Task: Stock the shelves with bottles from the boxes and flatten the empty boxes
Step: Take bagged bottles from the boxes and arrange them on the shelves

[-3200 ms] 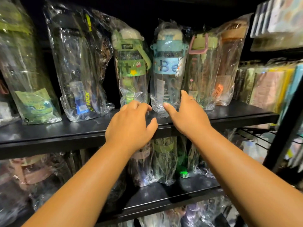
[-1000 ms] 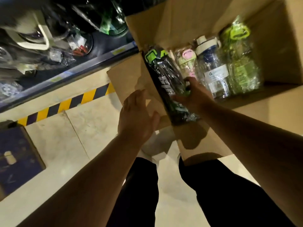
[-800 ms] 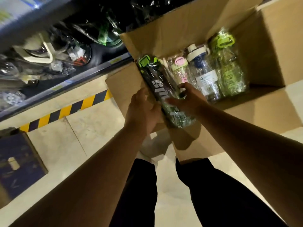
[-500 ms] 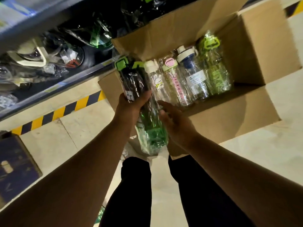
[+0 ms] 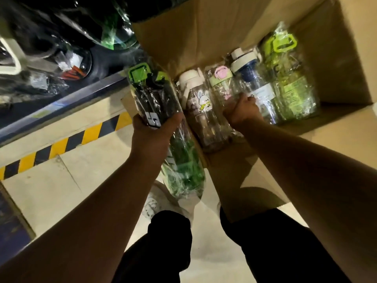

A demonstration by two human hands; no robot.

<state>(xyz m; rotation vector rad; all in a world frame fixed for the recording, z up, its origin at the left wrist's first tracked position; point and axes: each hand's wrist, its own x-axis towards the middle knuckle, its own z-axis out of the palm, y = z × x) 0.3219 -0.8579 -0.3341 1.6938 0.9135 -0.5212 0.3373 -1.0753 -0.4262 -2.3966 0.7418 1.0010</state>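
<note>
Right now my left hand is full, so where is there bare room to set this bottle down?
Free: floor tile between the striped tape and your legs; in the box, bare cardboard right of the lime bottle. Crowded: the boxed bottles lie side by side under your right hand; the shelf is full.

Tally by kind, head view.
Wrapped bottles, 5: black-and-green bottle point(image 5: 155, 99) out of the box; rabbit-print bottle point(image 5: 201, 107), pink-lidded bottle point(image 5: 221, 82), navy-collared bottle point(image 5: 251, 78) and lime-green bottle point(image 5: 289, 78) inside. Cardboard box point(image 5: 204, 27): 1. Hands, 2: left hand point(image 5: 152, 129), right hand point(image 5: 241, 111). Stock on the shelf point(image 5: 61, 99): too jumbled to count.
</note>
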